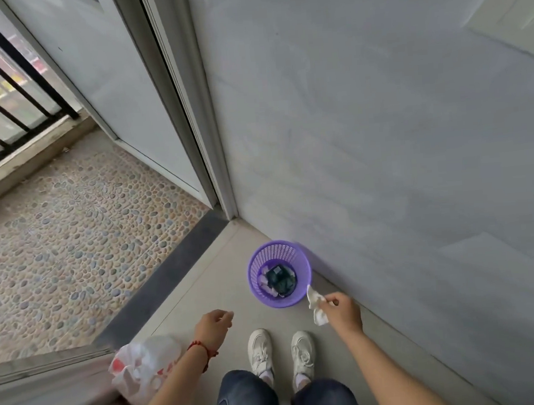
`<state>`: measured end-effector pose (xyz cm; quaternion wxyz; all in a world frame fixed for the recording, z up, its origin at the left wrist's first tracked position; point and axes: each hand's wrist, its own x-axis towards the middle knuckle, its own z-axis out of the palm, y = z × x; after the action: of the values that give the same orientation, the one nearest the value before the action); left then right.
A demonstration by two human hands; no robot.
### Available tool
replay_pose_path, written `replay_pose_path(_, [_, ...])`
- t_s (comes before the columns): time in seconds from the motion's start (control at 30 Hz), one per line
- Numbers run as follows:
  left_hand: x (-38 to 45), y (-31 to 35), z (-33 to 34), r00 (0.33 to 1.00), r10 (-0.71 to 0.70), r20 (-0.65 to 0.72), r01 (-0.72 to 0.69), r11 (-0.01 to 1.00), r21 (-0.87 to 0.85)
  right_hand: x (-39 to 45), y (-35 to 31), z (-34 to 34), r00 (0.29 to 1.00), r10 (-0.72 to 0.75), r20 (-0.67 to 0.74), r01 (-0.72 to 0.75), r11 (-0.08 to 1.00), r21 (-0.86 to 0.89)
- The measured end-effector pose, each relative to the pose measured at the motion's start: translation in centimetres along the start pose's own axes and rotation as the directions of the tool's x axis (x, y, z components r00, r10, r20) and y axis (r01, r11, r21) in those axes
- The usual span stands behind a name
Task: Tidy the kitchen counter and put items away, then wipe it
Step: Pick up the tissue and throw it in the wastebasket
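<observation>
Bag (145, 373), white and red plastic, on floor left of purple bin (279, 273). I see left hand (214, 324) short of bin, fingers loosely curled, holding nothing. Bin by wall, scraps inside. Right hand (340, 312) just right of bin rim, pinching crumpled white tissue (316, 304).

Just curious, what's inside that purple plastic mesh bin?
The purple plastic mesh bin holds a dark green wrapper and white scraps. Whatever lies beneath them is covered.
</observation>
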<state>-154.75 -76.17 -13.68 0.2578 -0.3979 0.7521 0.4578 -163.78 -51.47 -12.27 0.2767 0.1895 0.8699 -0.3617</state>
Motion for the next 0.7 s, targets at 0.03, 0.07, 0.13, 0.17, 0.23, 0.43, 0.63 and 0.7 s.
replay_pose_path(0.03, [0.2, -0.1, 0.2, 1.0, -0.007, 0.007, 0.007, 1.0, -0.006, 0.8, -1.1, 0.5, 1.0, -0.014, 0.008, 0.014, 1.0, -0.007])
replay_pose_path(0.07, [0.3, -0.2, 0.4, 1.0, -0.014, 0.011, 0.014, 1.0, -0.015, 1.5, -2.1, 1.0, 1.0, -0.026, 0.015, 0.026, 1.0, -0.013])
replay_pose_path(0.13, [0.6, -0.4, 0.8, 1.0, -0.025, 0.019, 0.025, 0.999, -0.031, 2.9, -3.7, 2.0, 0.999, -0.046, 0.02, 0.046, 0.999, -0.017])
replay_pose_path(0.17, [0.7, -0.5, 1.0, 0.999, -0.029, 0.022, 0.03, 0.999, -0.038, 3.6, -4.3, 2.4, 0.998, -0.052, 0.022, 0.052, 0.998, -0.021])
replay_pose_path(0.23, [0.9, -0.7, 1.3, 0.999, -0.03, 0.024, 0.031, 0.998, -0.045, 4.7, -4.8, 3.2, 0.998, -0.048, 0.042, 0.05, 0.998, -0.04])
replay_pose_path(0.43, [0.7, -0.4, 1.6, 0.998, -0.02, 0.056, 0.023, 0.998, -0.051, 5.0, -2.0, 2.5, 0.991, 0.078, 0.113, -0.074, 0.997, -0.036])
replay_pose_path(0.63, [0.8, 0.6, 2.1, 0.994, 0.023, 0.109, -0.034, 0.994, 0.101, 1.8, 5.8, -1.1, 0.974, 0.217, 0.066, -0.223, 0.968, 0.112])
replay_pose_path(0.7, [0.8, 1.2, 2.4, 0.99, 0.041, 0.136, -0.065, 0.983, 0.175, 0.1, 8.9, -2.4, 0.959, 0.282, 0.024, -0.281, 0.94, 0.192])
